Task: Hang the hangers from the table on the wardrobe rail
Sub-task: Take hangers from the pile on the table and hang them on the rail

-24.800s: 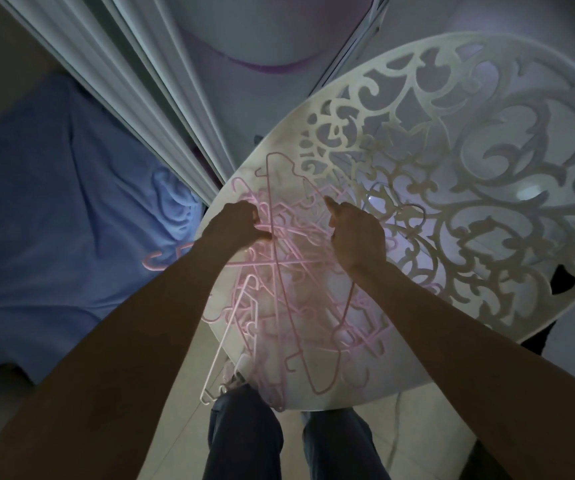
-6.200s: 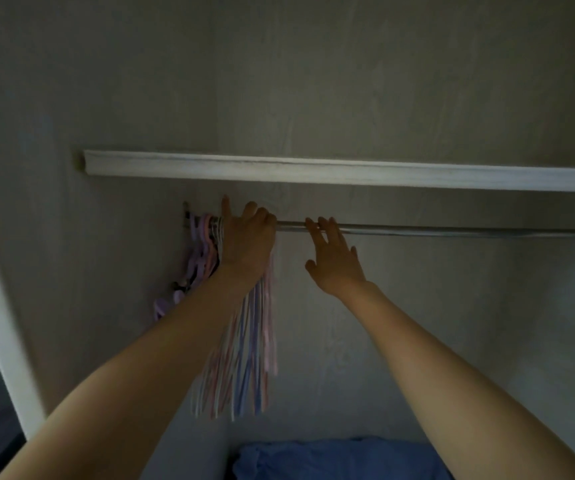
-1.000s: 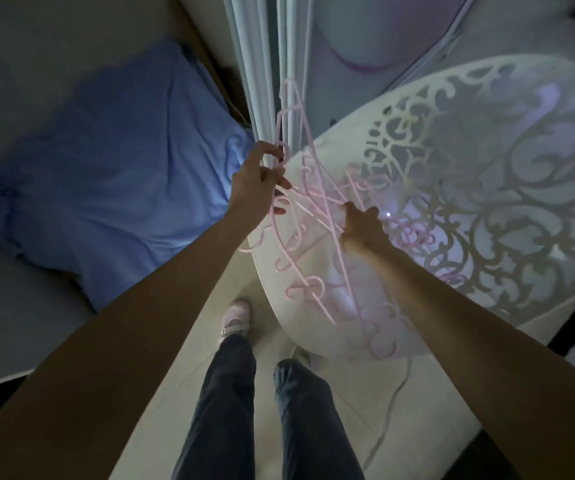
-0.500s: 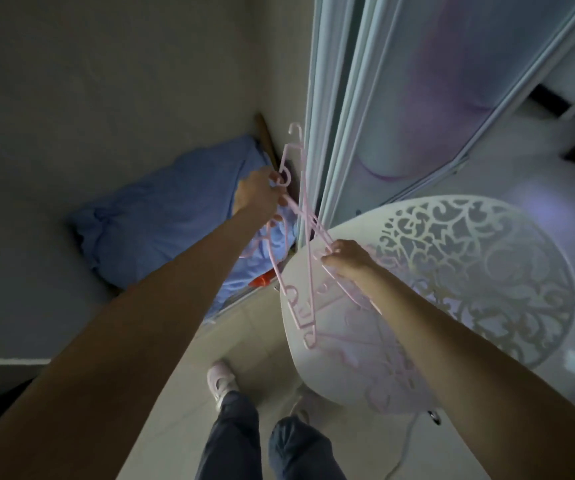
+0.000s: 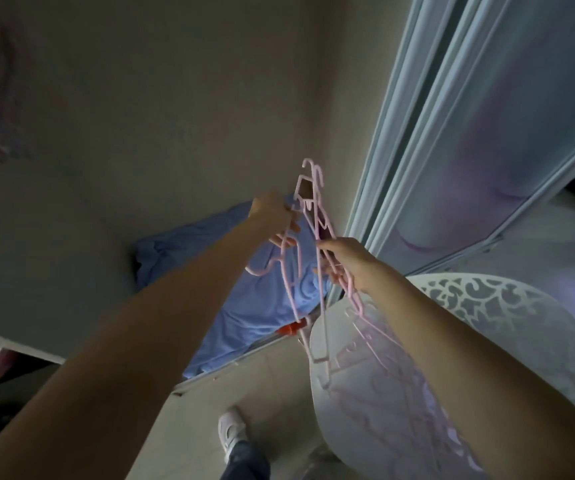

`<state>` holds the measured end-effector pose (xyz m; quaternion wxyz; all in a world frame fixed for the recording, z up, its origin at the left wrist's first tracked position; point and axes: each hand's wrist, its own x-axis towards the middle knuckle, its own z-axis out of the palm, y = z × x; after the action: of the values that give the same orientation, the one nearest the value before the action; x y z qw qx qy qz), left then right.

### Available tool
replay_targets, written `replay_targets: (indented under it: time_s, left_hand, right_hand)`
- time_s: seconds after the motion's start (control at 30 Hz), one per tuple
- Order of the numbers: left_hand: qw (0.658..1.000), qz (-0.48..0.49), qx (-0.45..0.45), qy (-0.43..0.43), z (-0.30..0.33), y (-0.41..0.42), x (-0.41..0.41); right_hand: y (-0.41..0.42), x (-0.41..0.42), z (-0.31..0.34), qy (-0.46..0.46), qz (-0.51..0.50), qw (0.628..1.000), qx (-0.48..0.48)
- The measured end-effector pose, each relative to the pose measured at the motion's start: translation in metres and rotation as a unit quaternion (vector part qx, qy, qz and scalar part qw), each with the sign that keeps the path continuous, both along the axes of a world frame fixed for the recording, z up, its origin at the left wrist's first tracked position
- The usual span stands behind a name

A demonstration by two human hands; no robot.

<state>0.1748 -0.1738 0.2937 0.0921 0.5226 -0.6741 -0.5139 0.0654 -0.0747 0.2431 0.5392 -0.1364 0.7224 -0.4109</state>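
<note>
Carrying step, between pick-up and hanging. Bunch of pink hangers up in the air, clear of the worktop, hooks uppermost near the sliding wardrobe door, lower bars trailing down toward the worktop's near rim. Left hand, grip closed round the bunch just below the hooks. Right hand, grip pinching the lower bars, steadying the spread. More pale pink hangers apparently lying on the worktop under the right forearm, faint in the dim light, so probably not the last load.

Blue bedding on the wardrobe floor beneath the raised bunch; small orange piece at the door track, nature unclear. One shoe on the tiled floor below.

Rail itself out of view, presumably higher up inside the wardrobe. Next move, as a judgement: lift the bunch higher and turn toward the opening, hooks all facing one way, then drop them over the rail together or one by one. Needs the hooks kept aligned, since the frames look loosely tangled and splayed. Risk of a lower bar snagging on the door edge or the worktop rim while swinging in; risk too of a loose hanger slipping out of the pinch. Light, springy plastic, likely to rattle and shift in the hand.
</note>
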Motion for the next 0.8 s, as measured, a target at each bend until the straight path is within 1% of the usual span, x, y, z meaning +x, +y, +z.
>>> replay_targets:
  time_s: [0.07, 0.13, 0.23, 0.3, 0.33, 0.4, 0.53, 0.6, 0.67, 0.73, 0.8]
  left_hand:
    - [0.995, -0.03, 0.064, 0.072, 0.013, -0.003, 0.006]
    - [0.982, -0.035, 0.115, 0.143, 0.025, -0.004, 0.015]
    - [0.95, -0.025, 0.207, 0.233, 0.042, -0.006, 0.025]
    - [0.935, -0.028, 0.247, 0.255, 0.057, -0.008, 0.03]
    - [0.934, -0.031, 0.252, 0.253, 0.066, -0.008, 0.033]
    - [0.946, -0.043, 0.233, 0.223, 0.085, -0.007, 0.038]
    - [0.976, -0.068, 0.126, 0.164, 0.12, -0.006, 0.055]
    - [0.979, -0.058, 0.07, 0.185, 0.131, -0.01, 0.062]
    - [0.975, -0.016, 0.015, 0.222, 0.142, -0.014, 0.07]
    - [0.969, 0.024, -0.043, 0.242, 0.153, -0.021, 0.077]
    - [0.958, 0.076, -0.065, 0.268, 0.164, -0.03, 0.086]
  right_hand:
    - [-0.008, 0.005, 0.01, 0.002, -0.004, 1.0, -0.004]
    - [-0.013, 0.008, 0.017, 0.014, -0.01, 1.0, -0.002]
    - [-0.024, 0.01, 0.029, 0.03, -0.025, 0.999, 0.0]
    - [-0.033, 0.011, 0.039, 0.038, -0.041, 0.998, -0.011]
    - [-0.038, 0.013, 0.044, 0.033, -0.054, 0.998, -0.023]
    - [-0.048, 0.015, 0.052, 0.009, -0.084, 0.995, -0.044]
    - [-0.07, 0.024, 0.072, -0.008, -0.093, 0.994, -0.061]
    - [-0.079, 0.03, 0.085, -0.024, -0.079, 0.994, -0.077]
    - [-0.083, 0.036, 0.099, -0.038, -0.036, 0.995, -0.082]
    - [-0.087, 0.041, 0.11, -0.015, 0.029, 0.997, -0.07]
    - [-0.092, 0.045, 0.121, 0.03, 0.082, 0.994, -0.057]
